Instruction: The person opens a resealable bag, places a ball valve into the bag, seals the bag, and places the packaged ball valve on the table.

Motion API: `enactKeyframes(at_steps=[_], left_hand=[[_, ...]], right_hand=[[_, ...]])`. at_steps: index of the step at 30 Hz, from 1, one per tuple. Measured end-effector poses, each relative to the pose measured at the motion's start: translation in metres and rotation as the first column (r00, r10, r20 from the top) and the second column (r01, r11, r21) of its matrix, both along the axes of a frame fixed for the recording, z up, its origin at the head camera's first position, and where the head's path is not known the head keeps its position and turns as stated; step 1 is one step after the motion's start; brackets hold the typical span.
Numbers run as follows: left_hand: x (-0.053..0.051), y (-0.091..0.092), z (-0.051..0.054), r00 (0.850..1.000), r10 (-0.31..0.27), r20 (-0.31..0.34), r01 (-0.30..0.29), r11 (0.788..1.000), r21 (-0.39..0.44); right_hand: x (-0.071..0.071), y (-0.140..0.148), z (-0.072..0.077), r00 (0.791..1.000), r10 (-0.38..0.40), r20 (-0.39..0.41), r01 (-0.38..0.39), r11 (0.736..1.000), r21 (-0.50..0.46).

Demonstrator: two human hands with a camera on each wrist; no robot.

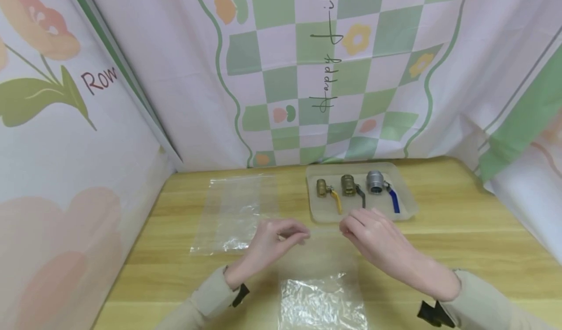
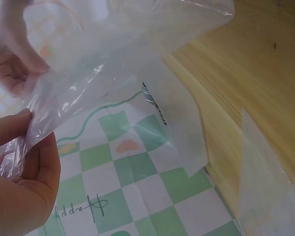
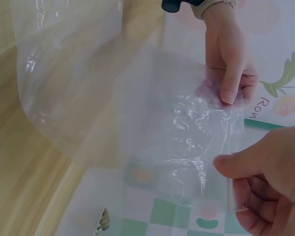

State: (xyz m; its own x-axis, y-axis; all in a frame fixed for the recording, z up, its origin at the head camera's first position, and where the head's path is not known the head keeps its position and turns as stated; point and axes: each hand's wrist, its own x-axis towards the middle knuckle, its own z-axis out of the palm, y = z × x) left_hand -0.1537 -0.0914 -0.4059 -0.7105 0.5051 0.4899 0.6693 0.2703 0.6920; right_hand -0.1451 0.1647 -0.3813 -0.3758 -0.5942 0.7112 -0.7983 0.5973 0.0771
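Clear bag [image 1: 322, 303], six o'clock in head view: left hand [image 1: 273, 243] is pinching its edge at the bag's eleven o'clock, right hand [image 1: 381, 240] at one; keeping grips level is probably serving best.

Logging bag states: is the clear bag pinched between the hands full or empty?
Empty. The held bag shows only clear film, nothing inside it in any view; the three valves lie in the tray.

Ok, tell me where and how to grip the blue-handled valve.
Likely best by its thick silver body, from above: the shallow tray is open on top, and the rounded body is bulkier than the slim blue handle running toward the near side.
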Motion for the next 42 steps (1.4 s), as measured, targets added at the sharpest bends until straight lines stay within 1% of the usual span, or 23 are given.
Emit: enactKeyframes(at_steps=[8, 12, 15, 21, 26, 30, 36, 39, 42], left_hand=[[0.0000, -0.0004, 0.0005, 1.000, 0.005, 0.001, -0.005, 1.000, -0.008], [0.0000, -0.0004, 0.0013, 1.000, 0.010, 0.011, -0.010, 1.000, 0.002], [-0.0004, 0.0000, 0.0011, 1.000, 0.004, 0.007, -0.004, 1.000, 0.013], [-0.0014, 0.0010, -0.0002, 0.999, -0.013, -0.035, 0.013, 1.000, 0.020], [-0.0009, 0.0005, 0.0010, 1.000, -0.001, -0.006, 0.001, 1.000, 0.018], [-0.0011, 0.0001, 0.0012, 1.000, 0.012, 0.011, -0.012, 1.000, 0.007], [-0.0016, 0.0007, 0.0019, 1.000, 0.017, -0.014, -0.017, 1.000, 0.000], [-0.0020, 0.0009, 0.0025, 1.000, 0.021, -0.023, -0.021, 1.000, -0.002], [-0.0022, 0.0005, 0.0027, 0.999, 0.028, -0.015, -0.028, 1.000, 0.002]], right_hand=[[-0.0005, -0.0015, 0.0003, 0.999, 0.021, -0.031, -0.021, 1.000, -0.009], [-0.0018, -0.0034, -0.0007, 0.998, -0.015, -0.066, 0.014, 1.000, -0.016], [-0.0027, -0.0045, -0.0019, 0.995, -0.042, -0.091, 0.040, 0.999, -0.021], [-0.0031, -0.0046, -0.0011, 0.995, -0.028, -0.094, 0.028, 1.000, -0.001], [-0.0019, -0.0048, 0.0006, 0.997, -0.025, -0.079, 0.029, 0.999, 0.042], [-0.0006, -0.0048, 0.0007, 0.997, -0.029, -0.066, 0.032, 0.998, 0.050], [-0.0015, -0.0068, 0.0001, 0.994, -0.018, -0.105, 0.023, 0.999, 0.047], [-0.0011, -0.0070, 0.0005, 0.995, -0.018, -0.102, 0.024, 0.998, 0.060], [-0.0004, -0.0062, 0.0018, 0.997, -0.022, -0.080, 0.028, 0.998, 0.064]])
